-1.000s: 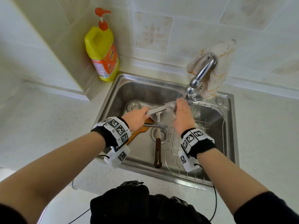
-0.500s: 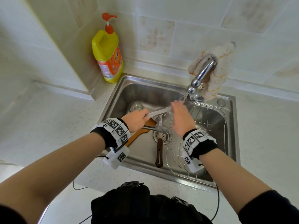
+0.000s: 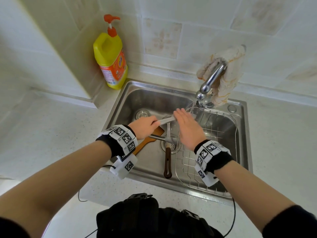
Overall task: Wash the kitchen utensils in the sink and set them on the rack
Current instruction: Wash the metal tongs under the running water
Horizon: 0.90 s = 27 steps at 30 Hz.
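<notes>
Left hand [image 3: 143,127] grips the utensil [image 3: 166,120], long axis pointing right at the rack [image 3: 187,162]. My right hand [image 3: 187,129], fingers straight together, covers its far end.

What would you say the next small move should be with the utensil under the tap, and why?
Probably rub the head of the metal utensil with the right hand: its straight fingers lie over it under water from the tap, while the left hand grips the handle.
</notes>
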{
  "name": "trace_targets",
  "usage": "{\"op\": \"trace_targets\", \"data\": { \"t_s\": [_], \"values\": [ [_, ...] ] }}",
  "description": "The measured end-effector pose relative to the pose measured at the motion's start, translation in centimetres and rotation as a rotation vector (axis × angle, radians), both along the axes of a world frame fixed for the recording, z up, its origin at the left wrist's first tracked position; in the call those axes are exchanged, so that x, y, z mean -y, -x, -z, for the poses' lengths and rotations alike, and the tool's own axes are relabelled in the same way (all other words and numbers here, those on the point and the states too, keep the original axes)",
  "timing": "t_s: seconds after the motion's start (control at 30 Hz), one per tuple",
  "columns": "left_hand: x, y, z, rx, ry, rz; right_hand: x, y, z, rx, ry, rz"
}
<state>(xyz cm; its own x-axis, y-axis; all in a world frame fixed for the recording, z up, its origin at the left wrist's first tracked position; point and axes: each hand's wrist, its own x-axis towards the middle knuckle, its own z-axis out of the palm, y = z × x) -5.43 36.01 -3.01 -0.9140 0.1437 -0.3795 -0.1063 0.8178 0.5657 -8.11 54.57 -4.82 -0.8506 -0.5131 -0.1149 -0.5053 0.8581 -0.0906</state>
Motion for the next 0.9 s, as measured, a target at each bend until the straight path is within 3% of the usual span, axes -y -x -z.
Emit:
{"op": "trace_targets", "data": {
  "t_s": [0.1, 0.23, 0.37, 0.5, 0.67, 0.8, 0.9],
  "values": [
    [0.0, 0.1, 0.0, -0.011, 0.013, 0.002, -1.0, 1.0, -0.3, -0.003, -0.014, 0.213],
    [0.3, 0.1, 0.3, -0.008, 0.043, 0.003, 0.6, -0.4, 0.0, 0.025, 0.081, -0.070],
    [0.5, 0.1, 0.3, -0.037, 0.054, 0.000, -0.5, 1.5, 0.0, 0.054, 0.069, 0.184],
    [0.7, -0.2, 0.3, -0.023, 0.062, 0.000, 0.3, -0.1, 0.5, 0.020, 0.072, -0.043],
    [0.4, 0.0, 0.1, -0.049, 0.019, -0.019, -0.4, 1.1, -0.1, 0.042, 0.061, 0.247],
    [0.3, 0.0, 0.0, -0.051, -0.013, -0.033, 0.5, 0.0, 0.0, -0.048, 0.011, 0.068],
    [0.0, -0.1, 0.0, -0.060, -0.009, -0.019, -0.4, 0.6, -0.3, -0.043, -0.058, 0.222]
  ]
}}
